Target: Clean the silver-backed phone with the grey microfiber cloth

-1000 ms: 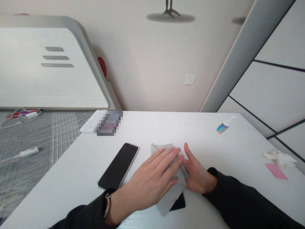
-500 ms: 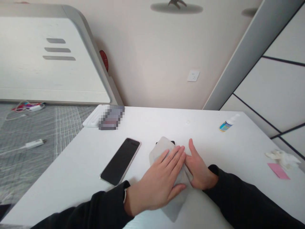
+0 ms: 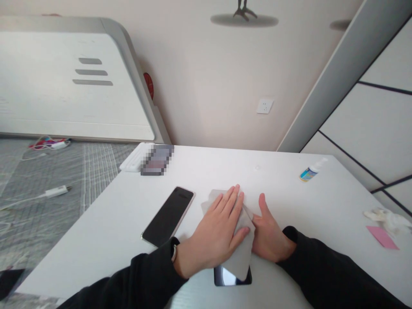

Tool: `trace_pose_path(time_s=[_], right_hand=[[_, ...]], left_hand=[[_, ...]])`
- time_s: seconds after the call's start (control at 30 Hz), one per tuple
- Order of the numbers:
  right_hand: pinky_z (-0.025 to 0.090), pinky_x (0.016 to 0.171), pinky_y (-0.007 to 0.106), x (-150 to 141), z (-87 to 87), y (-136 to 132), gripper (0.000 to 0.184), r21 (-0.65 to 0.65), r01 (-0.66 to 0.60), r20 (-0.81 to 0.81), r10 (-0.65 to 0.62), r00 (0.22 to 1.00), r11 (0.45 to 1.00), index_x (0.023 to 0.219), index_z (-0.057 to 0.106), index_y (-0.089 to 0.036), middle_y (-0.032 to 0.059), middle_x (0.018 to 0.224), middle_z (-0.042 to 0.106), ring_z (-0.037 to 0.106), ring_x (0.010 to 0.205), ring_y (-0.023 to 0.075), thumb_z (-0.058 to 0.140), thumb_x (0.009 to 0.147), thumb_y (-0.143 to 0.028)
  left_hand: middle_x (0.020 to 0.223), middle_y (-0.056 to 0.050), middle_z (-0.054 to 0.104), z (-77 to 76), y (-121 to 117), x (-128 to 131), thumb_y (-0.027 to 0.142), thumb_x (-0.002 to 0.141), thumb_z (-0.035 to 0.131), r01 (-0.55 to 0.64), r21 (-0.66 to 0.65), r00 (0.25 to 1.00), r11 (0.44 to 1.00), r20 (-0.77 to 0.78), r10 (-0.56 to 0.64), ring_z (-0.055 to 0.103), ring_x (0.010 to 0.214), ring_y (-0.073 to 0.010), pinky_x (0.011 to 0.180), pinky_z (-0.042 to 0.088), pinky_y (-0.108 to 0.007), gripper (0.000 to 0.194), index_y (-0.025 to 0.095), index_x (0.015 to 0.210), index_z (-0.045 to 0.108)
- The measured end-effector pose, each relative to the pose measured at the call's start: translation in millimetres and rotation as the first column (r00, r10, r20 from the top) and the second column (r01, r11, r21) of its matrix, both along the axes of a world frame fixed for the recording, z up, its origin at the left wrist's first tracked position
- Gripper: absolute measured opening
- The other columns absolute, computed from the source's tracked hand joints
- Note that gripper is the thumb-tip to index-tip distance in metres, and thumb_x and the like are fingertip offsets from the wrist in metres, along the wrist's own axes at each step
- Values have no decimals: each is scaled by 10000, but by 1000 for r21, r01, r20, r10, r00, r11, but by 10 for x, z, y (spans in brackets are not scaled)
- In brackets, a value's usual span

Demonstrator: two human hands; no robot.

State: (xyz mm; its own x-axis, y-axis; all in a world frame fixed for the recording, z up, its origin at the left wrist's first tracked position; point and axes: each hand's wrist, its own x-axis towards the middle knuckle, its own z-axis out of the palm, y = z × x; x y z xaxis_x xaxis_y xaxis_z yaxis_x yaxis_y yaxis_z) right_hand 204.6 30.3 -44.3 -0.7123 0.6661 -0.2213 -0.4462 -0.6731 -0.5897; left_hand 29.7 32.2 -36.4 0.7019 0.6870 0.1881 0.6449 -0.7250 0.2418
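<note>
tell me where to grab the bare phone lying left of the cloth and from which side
Grip the phone across its two long edges, near the middle, coming from straight above. It lies flat, screen up, on the white table, so there is no room beneath it; the long sides are bare and close enough together to pinch. The left hand lies just to its right, on the grey cloth, so approach from its left.

Grey cloth (image 3: 242, 253) over a black phone (image 3: 232, 277), white table (image 3: 112, 223), pink slip (image 3: 382, 237)
</note>
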Motion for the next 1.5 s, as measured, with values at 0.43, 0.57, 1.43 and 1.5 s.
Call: trace_pose_path(time_s=[0.43,0.57,1.43,1.5], right_hand=[[268,1263,486,-24,66,29,775,38,174,3,-174,985,984,1514,522,-285,66,1532,585,452,1489,278,405,965,-819],[228,1283,444,-92,66,-36,706,127,146,25,-150,988,981,1558,472,-315,44,1605,509,390,1531,242,467,998,-744],[90,1311,524,-15,-144,-44,802,775,-18,495,-590,638,631,1655,279,-285,93,1682,350,230,1586,315,652,988,-528],[206,1268,594,-16,-139,-68,1037,788,-154,558,-586,588,596,1686,147,-298,128,1652,370,300,1545,384,753,892,-578]], left_hand=[[1771,-102,27,19,147,-94,334,1072,451,-109,-198,919,974,354,174,55,1636,-247,1321,158,-493,729,185,1677,73],[1770,-79,-100,6,94,-33,302,1056,451,-124,-330,796,936,530,292,9,1636,-247,1323,151,-508,771,262,1676,-5],[1380,-95,697,287,240,110,564,1037,487,596,-582,-219,553,545,810,564,1403,-289,1207,425,-464,473,193,1234,706],[1345,-87,716,288,210,127,602,1037,439,622,-580,-206,525,526,825,578,1387,-293,1205,426,-481,523,199,1216,721]])
